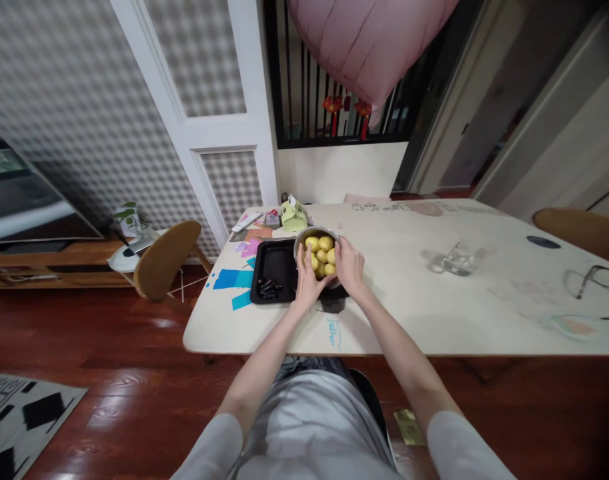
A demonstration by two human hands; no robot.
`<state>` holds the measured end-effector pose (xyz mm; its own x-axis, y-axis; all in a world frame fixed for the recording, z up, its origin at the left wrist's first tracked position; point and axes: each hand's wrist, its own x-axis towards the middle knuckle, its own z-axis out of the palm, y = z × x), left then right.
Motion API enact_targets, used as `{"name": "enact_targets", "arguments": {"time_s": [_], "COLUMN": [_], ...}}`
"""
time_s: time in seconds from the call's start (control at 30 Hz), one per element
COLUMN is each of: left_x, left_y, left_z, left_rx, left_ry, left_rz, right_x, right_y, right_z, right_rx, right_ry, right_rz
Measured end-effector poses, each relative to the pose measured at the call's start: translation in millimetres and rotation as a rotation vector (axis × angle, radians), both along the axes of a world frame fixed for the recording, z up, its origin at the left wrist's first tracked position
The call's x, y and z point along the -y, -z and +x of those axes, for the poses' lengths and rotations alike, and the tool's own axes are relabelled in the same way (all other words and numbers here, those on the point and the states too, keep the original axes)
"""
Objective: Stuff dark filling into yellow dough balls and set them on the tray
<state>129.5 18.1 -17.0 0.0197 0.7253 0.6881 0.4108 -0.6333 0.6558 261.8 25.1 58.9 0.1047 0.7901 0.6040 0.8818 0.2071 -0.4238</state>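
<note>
A round metal bowl (pixel 304 237) full of several yellow fruits (pixel 320 255) sits on the white table (pixel 414 313), partly over a black tray (pixel 273 267). My left hand (pixel 307 280) wraps the bowl's left side, thumb over the rim. My right hand (pixel 350 267) wraps the right side, fingers curled on the rim. Both hands grip the bowl. A few small dark items (pixel 270 289) lie in the tray's near corner.
A clear glass (pixel 457 260) stands to the right; spectacles (pixel 591 277) lie at the far right. Coloured paper pieces (pixel 234 279), a green box (pixel 293 215) and a remote (pixel 246 222) crowd the table's left end. Wooden chairs (pixel 165 259) stand at both ends.
</note>
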Motion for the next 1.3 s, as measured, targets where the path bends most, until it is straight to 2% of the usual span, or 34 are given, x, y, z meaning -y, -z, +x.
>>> {"name": "enact_targets", "arguments": {"time_s": [0.23, 0.4, 0.53, 0.77, 0.93, 1.13, 1.23, 1.3], "left_x": [-6.1, -12.4, -15.5, -14.4, -15.2, -16.6, -16.0, -14.8], "left_y": [8.6, 11.8, 13.3, 15.6, 19.1, 22.8, 23.7, 21.7], "left_z": [-4.7, -5.9, -6.6, -8.4, -7.6, -10.3, -12.3, -13.8], "left_rx": [0.093, 0.128, 0.14, 0.145, 0.155, 0.169, 0.159, 0.168], "left_ry": [0.011, 0.048, 0.025, 0.031, 0.023, 0.031, -0.01, -0.036], "left_rz": [-0.186, -0.305, -0.375, -0.423, -0.415, -0.428, -0.402, -0.368], "right_x": [-20.2, -30.0, -33.4, -34.8, -33.0, -12.8, 16.2, 41.2], "right_y": [9.3, 10.1, 10.5, 9.2, -3.4, -33.3, -42.2, -40.7], "right_z": [-11.3, -10.5, -5.4, 6.2, 17.0, 35.4, 42.2, 45.7], "right_rx": [-0.001, 0.047, 0.114, 0.183, 0.149, 0.082, 0.064, 0.039], "right_ry": [-0.025, -0.08, -0.074, -0.046, -0.023, 0.03, 0.015, 0.007], "right_rz": [0.09, 0.154, 0.172, 0.209, 0.214, 0.345, 0.37, 0.346]}}
